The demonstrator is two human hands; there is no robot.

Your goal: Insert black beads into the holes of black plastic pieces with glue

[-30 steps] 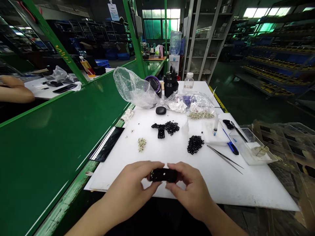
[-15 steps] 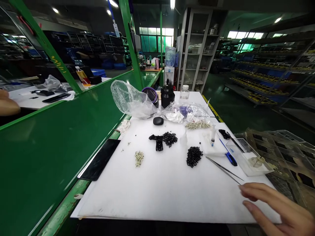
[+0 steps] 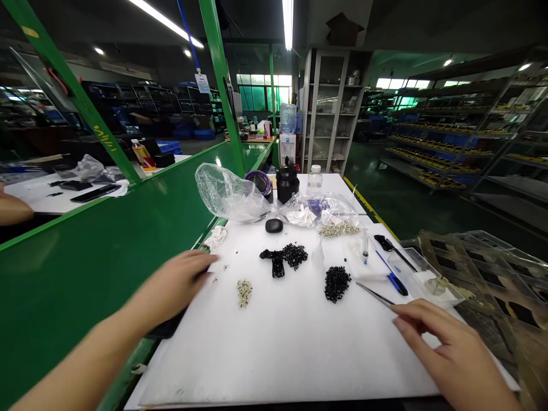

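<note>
My right hand (image 3: 440,342) is at the right front of the white table. Its thumb and fingers close on the rear end of metal tweezers (image 3: 373,293), whose tips point toward a pile of small black pieces (image 3: 337,283). Blurred by motion, my left hand (image 3: 182,279) hovers over the left edge, fingers stretched out with nothing visible in them. Beneath it a dark flat tablet-like device (image 3: 165,330) is mostly covered. Mid-table lies a black T-shaped part (image 3: 276,262) against a second black pile (image 3: 295,255). Nearer sits a small pile of pale pieces (image 3: 244,293).
Behind are a black oval case (image 3: 274,226), plastic bags (image 3: 233,200), a black bottle (image 3: 287,181) and a clear jar (image 3: 314,177). At right lie a syringe (image 3: 365,248), a blue pen-like tool (image 3: 397,284) and a clear tray (image 3: 440,294). Another person's arm (image 3: 15,208) shows far left.
My left hand has come into view from the left. My right hand has moved left and taken hold of the tweezers, whose arms now look pressed together. The camera view has tilted up slightly.
</note>
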